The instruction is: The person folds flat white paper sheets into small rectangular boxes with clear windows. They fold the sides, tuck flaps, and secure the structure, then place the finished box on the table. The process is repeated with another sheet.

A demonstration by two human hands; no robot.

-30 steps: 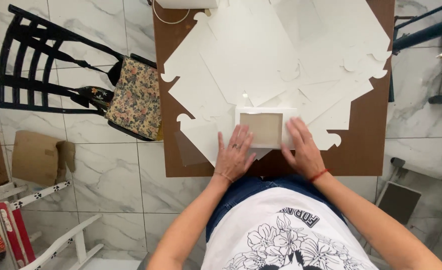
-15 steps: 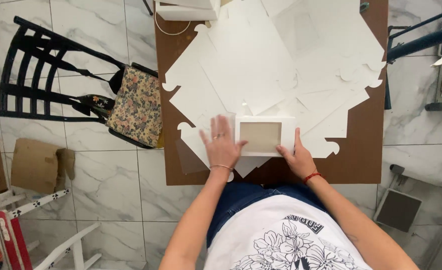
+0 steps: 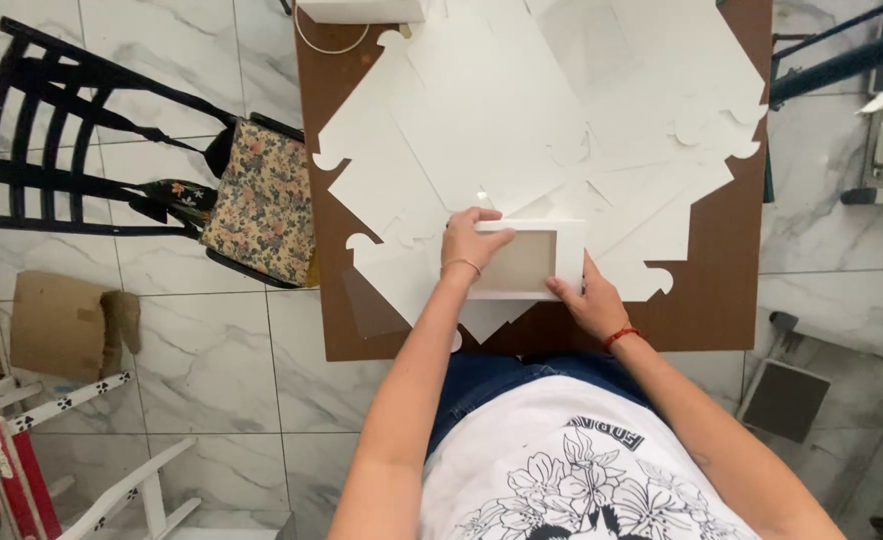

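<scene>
A white cardboard box lid with a clear window (image 3: pixel 528 260) lies on the brown table (image 3: pixel 722 260), on top of several flat white die-cut cardboard sheets (image 3: pixel 502 130). My left hand (image 3: pixel 470 240) grips the lid's left end, fingers curled over its top edge and reaching onto the window. My right hand (image 3: pixel 590 300), with a red wrist string, presses the lid's lower right corner with its fingers.
A black chair (image 3: pixel 52 150) with a floral bag (image 3: pixel 262 200) stands left of the table. Cardboard pieces (image 3: pixel 57 325) and white furniture parts (image 3: pixel 112 490) lie on the marble floor. A white box (image 3: pixel 362 10) sits at the table's far edge. Metal frames stand on the right.
My left hand has moved up from flat on the sheets to the lid's left end. My right hand slid to the lid's lower right corner. The lid now sits a little farther from me.
</scene>
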